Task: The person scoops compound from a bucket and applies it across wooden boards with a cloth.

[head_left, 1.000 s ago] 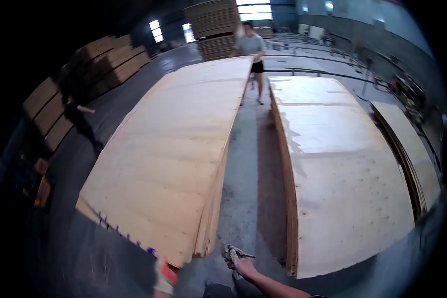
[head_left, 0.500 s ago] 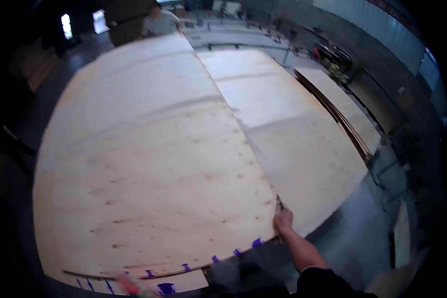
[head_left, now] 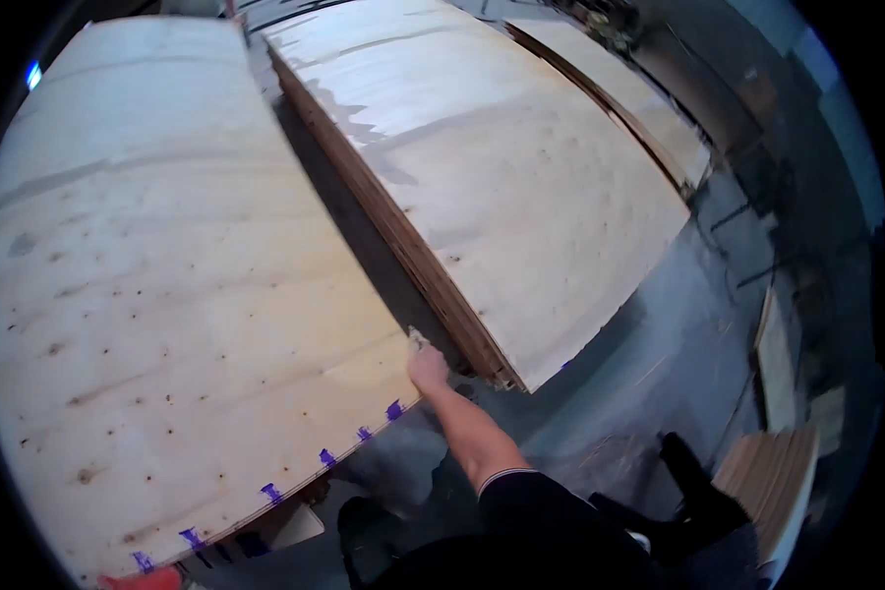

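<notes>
A large pale plywood sheet (head_left: pixel 197 265) with knots and purple marks along its near edge fills the left side. My right hand (head_left: pixel 429 370) is closed at the sheet's near right corner, around a small thin tool (head_left: pixel 416 337) whose kind I cannot make out. At the bottom left, something red, perhaps a glove on my left hand (head_left: pixel 146 580), sits by the near edge; its fingers are hidden or cut off. Below that edge, a lower board (head_left: pixel 300 528) with dark marks juts out.
A plywood stack (head_left: pixel 531 187) stands to the right across a dark gap (head_left: pixel 349 211). Beyond it lies another stack (head_left: pixel 629 93). Boards (head_left: pixel 772 487) stand near the lower right, beside dark legs. Part of another person shows at the sheet's far end.
The sheet has shifted left with my right hand at its corner, uncovering a gap and the neighbouring stack's side. My view has turned right, leaving the person opposite mostly out of frame.
</notes>
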Tool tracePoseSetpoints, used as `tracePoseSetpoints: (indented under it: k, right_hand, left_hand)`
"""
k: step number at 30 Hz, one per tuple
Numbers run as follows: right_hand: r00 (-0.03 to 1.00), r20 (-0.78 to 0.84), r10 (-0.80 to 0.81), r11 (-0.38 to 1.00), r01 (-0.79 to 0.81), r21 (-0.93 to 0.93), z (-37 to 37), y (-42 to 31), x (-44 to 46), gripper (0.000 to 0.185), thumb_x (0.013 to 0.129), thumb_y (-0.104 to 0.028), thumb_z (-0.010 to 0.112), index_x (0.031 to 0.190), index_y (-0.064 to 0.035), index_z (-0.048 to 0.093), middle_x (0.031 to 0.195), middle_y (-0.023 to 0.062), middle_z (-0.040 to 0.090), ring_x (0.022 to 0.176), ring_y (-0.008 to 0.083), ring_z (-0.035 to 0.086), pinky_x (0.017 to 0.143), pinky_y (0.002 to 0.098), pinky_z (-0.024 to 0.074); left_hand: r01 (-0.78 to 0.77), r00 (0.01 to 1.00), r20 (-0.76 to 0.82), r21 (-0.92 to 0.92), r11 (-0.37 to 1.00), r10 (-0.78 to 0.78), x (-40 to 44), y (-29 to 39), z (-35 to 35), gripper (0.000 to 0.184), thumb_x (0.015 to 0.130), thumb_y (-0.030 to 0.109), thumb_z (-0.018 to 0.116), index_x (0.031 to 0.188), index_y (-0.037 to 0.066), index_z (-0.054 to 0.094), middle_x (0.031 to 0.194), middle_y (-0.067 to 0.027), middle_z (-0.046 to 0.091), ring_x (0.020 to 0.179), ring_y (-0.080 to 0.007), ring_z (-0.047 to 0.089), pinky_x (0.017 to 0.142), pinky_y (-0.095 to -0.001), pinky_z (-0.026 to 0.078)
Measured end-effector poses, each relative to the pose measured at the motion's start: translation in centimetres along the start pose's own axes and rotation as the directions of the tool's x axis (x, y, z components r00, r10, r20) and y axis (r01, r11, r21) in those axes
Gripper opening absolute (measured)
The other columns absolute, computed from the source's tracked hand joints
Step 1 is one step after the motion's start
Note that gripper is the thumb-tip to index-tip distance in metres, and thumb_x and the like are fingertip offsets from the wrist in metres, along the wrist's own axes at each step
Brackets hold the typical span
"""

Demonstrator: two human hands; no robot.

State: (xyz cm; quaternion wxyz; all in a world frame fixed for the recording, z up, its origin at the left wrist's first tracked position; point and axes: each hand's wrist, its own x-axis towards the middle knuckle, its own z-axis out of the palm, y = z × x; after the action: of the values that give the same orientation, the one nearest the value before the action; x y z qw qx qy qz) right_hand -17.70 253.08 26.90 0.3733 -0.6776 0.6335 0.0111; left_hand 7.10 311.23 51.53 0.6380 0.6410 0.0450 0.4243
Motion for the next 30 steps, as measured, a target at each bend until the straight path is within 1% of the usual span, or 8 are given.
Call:
tracePoseSetpoints:
  k: [7,9,14,16,17,22,25,30]
  right_hand:
    - [0.931,0.299,-0.211,0.964,0.148,0.219,10.5,14.8,15.2,0.041,0.094,-0.031,0.05,0.11,0.0027,0.068,0.113,0.0255,0.068,0.107,0.0419,0.064,0.094,0.0488,0.0507]
    - [0.811,0.107,-0.576,0.812,0.552,0.189,8.6,16.2,18.0,0.036,0.093,-0.025,0.048,0.104,0.0023,0.069,0.109,0.0245,0.069,0.102,0.0393,0.066,0.091,0.0487,0.0522]
    - [0.782,0.158,-0.603,0.793,0.566,0.225,-7.7,25.6,26.7,0.04,0.095,-0.033,0.048,0.105,0.0021,0.066,0.102,0.0219,0.071,0.087,0.0346,0.07,0.074,0.0443,0.0569]
    - [0.785,0.567,-0.249,0.879,-0.063,0.473,-14.3,27.0,28.4,0.048,0.099,-0.041,0.046,0.107,0.0022,0.065,0.091,0.0194,0.072,0.073,0.0315,0.071,0.064,0.0437,0.0563]
    - [0.67,0.721,-0.178,0.645,-0.474,0.6,-18.3,27.5,29.0,0.037,0.097,-0.033,0.048,0.1,-0.0034,0.071,0.086,0.0205,0.072,0.082,0.0312,0.071,0.078,0.0476,0.0555]
    - [0.544,0.682,-0.489,0.129,-0.728,0.673,-28.8,32.9,29.0,0.044,0.099,-0.044,0.047,0.101,-0.0052,0.068,0.089,0.0135,0.071,0.074,0.0212,0.068,0.063,0.0443,0.0535]
    - [0.513,0.754,-0.41,-0.024,-0.832,0.554,-30.5,33.8,26.9,0.043,0.099,-0.042,0.047,0.1,-0.0053,0.067,0.09,0.013,0.071,0.079,0.0209,0.068,0.067,0.044,0.0536]
    - [0.553,0.809,-0.199,-0.306,-0.819,0.485,-28.9,34.9,17.9,0.04,0.099,-0.04,0.046,0.098,-0.0055,0.067,0.092,0.0122,0.071,0.086,0.0204,0.068,0.075,0.0434,0.0539]
  left_hand:
    - [-0.138,0.833,0.447,-0.403,0.905,0.326,-18.8,23.8,26.6,0.062,0.103,0.045,0.043,0.153,0.008,0.035,0.158,-0.0135,0.036,0.144,-0.0304,0.037,0.121,-0.0511,0.026]
    - [-0.043,0.681,0.603,-0.533,0.845,0.415,-29.2,31.5,37.1,0.063,0.103,0.046,0.044,0.152,0.008,0.036,0.157,-0.0136,0.037,0.144,-0.0307,0.038,0.121,-0.0513,0.027]
    - [0.432,0.11,0.764,-0.612,0.662,0.636,-61.1,48.9,55.6,0.065,0.101,0.049,0.047,0.151,0.008,0.039,0.157,-0.0137,0.038,0.143,-0.0313,0.039,0.12,-0.0518,0.029]
    - [0.624,-0.143,0.717,-0.47,0.625,0.682,-71.4,55.3,60.3,0.066,0.101,0.051,0.048,0.151,0.008,0.04,0.156,-0.0137,0.038,0.143,-0.0315,0.039,0.119,-0.0519,0.03]
    - [0.698,-0.281,0.684,-0.335,0.633,0.673,-75.8,58.5,62.4,0.066,0.1,0.051,0.048,0.151,0.008,0.04,0.156,-0.0138,0.039,0.143,-0.0316,0.039,0.119,-0.052,0.03]
    - [0.37,-0.284,0.355,-0.816,0.443,0.891,-87.1,60.2,62.2,0.092,0.087,0.072,0.055,0.152,0.008,0.04,0.157,-0.0136,0.039,0.147,-0.0301,0.034,0.12,-0.0523,0.027]
    - [0.249,-0.35,0.809,-0.406,0.879,0.472,-86.5,57.4,56.2,0.053,0.102,0.015,0.047,0.153,0.002,0.035,0.156,-0.0188,0.039,0.147,-0.0296,0.034,0.123,-0.0458,0.023]
    - [0.145,-0.431,0.864,-0.221,0.964,0.262,-78.8,46.6,52.1,0.054,0.098,0.002,0.041,0.151,-0.006,0.032,0.156,-0.0205,0.037,0.147,-0.0288,0.032,0.122,-0.0429,0.02]
